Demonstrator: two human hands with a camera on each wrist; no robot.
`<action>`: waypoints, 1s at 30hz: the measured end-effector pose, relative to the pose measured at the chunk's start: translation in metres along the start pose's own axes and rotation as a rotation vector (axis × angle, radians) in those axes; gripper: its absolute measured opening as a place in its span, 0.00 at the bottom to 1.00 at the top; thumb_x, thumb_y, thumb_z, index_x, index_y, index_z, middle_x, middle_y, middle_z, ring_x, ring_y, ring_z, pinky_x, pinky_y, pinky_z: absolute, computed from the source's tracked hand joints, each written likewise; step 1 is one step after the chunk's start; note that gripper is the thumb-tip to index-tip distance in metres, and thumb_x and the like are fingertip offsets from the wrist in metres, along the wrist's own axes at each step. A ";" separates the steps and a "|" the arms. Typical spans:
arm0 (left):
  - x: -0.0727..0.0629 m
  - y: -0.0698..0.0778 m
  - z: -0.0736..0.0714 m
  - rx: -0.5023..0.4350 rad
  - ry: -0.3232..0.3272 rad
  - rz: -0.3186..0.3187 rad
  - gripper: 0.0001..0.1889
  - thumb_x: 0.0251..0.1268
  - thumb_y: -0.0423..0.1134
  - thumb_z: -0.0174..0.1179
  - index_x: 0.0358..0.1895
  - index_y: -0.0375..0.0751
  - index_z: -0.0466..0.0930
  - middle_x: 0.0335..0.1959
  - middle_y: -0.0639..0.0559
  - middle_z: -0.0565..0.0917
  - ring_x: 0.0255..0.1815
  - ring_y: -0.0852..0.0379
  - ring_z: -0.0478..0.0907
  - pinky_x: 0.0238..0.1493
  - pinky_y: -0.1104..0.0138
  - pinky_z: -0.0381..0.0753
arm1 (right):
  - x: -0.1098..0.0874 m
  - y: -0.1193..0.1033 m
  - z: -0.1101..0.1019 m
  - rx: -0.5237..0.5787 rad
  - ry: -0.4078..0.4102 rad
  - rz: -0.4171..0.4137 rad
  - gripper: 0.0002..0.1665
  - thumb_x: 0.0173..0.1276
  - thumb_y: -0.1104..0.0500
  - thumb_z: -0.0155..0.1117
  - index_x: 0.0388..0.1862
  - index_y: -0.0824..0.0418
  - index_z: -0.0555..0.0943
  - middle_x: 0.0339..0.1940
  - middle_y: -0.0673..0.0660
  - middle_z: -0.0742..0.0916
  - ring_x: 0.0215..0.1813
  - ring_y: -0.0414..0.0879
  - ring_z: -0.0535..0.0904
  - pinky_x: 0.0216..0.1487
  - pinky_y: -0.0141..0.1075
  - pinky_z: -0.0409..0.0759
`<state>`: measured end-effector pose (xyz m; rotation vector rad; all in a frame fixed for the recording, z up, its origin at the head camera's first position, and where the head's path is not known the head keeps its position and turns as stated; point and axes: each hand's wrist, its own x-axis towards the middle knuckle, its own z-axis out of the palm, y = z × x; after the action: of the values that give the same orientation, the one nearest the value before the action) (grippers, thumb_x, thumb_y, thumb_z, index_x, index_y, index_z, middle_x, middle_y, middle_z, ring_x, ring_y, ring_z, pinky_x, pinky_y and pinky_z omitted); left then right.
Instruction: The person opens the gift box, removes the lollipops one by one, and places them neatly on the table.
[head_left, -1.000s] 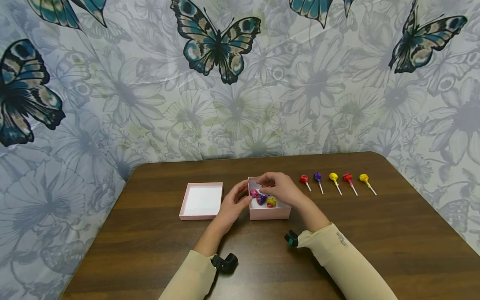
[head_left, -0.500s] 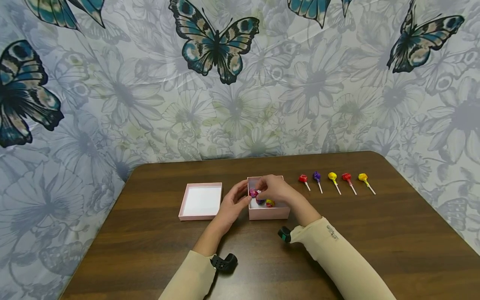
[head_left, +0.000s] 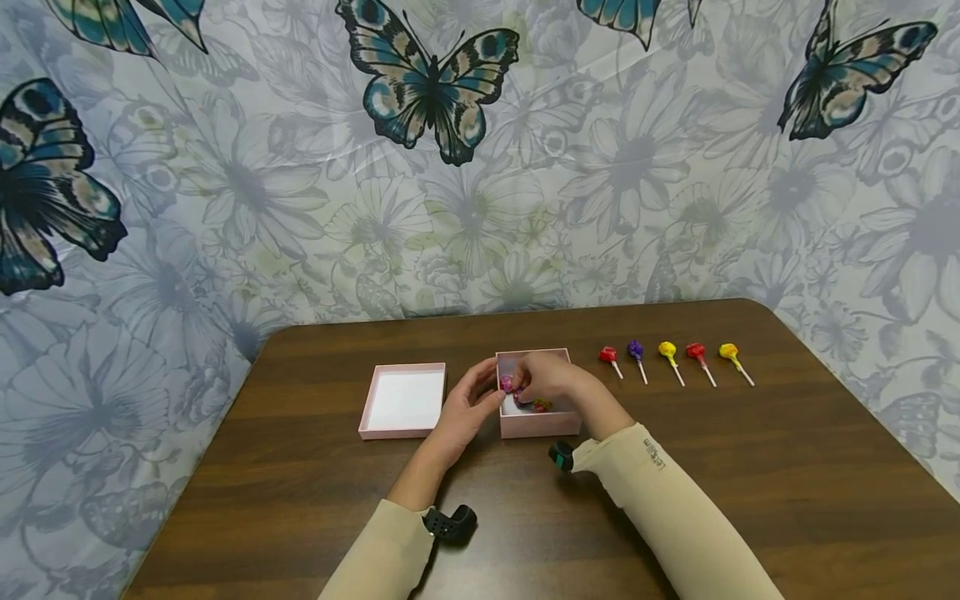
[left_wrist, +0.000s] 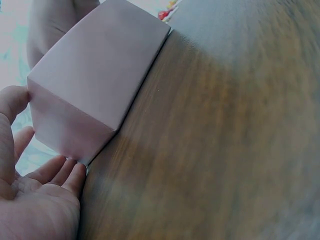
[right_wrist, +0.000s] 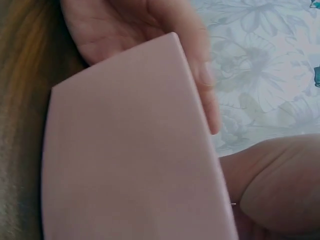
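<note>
An uncovered pink box stands on the table with several wrapped lollipops inside. A pink one and a red-and-yellow one show past the fingers. My left hand rests against the box's left side; in the left wrist view its thumb and relaxed fingers touch the pink wall. Over the box, my right hand reaches down with bent fingers among the lollipops. The wall hides its fingertips in the right wrist view, and I cannot tell whether they pinch a lollipop. A thin white bit shows beside that hand.
Left of the box lies its shallow pink lid, white inside up. A row of lollipops lies to the right: red, purple, yellow, red and yellow. A butterfly-patterned cloth hangs behind the table.
My right hand has moved left and lowered its fingers deeper into the box, covering more of the lollipops. The left hand, lid and row of lollipops have stayed put.
</note>
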<state>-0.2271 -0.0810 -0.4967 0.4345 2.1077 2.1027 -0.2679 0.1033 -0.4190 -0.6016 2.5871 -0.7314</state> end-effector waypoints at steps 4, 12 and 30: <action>0.001 -0.001 0.000 0.013 -0.002 0.002 0.30 0.73 0.37 0.58 0.76 0.47 0.62 0.76 0.42 0.66 0.78 0.44 0.61 0.78 0.50 0.60 | -0.001 0.000 -0.004 -0.034 -0.025 -0.007 0.06 0.62 0.70 0.68 0.38 0.64 0.83 0.32 0.55 0.83 0.33 0.43 0.75 0.35 0.30 0.75; 0.001 -0.003 -0.001 0.057 -0.013 0.041 0.32 0.73 0.42 0.59 0.76 0.44 0.61 0.75 0.38 0.66 0.77 0.41 0.62 0.76 0.51 0.65 | 0.000 0.002 -0.005 -0.036 -0.053 0.001 0.10 0.62 0.73 0.65 0.39 0.62 0.84 0.34 0.57 0.84 0.33 0.44 0.74 0.31 0.29 0.74; -0.001 0.002 0.001 0.013 -0.005 -0.004 0.30 0.73 0.35 0.58 0.76 0.46 0.62 0.76 0.41 0.65 0.78 0.42 0.60 0.78 0.48 0.61 | -0.002 0.001 -0.002 -0.081 -0.045 -0.055 0.09 0.62 0.70 0.69 0.39 0.61 0.86 0.36 0.56 0.85 0.33 0.43 0.76 0.34 0.30 0.78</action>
<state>-0.2262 -0.0807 -0.4949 0.4366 2.1188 2.0847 -0.2681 0.1062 -0.4174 -0.7080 2.5778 -0.6259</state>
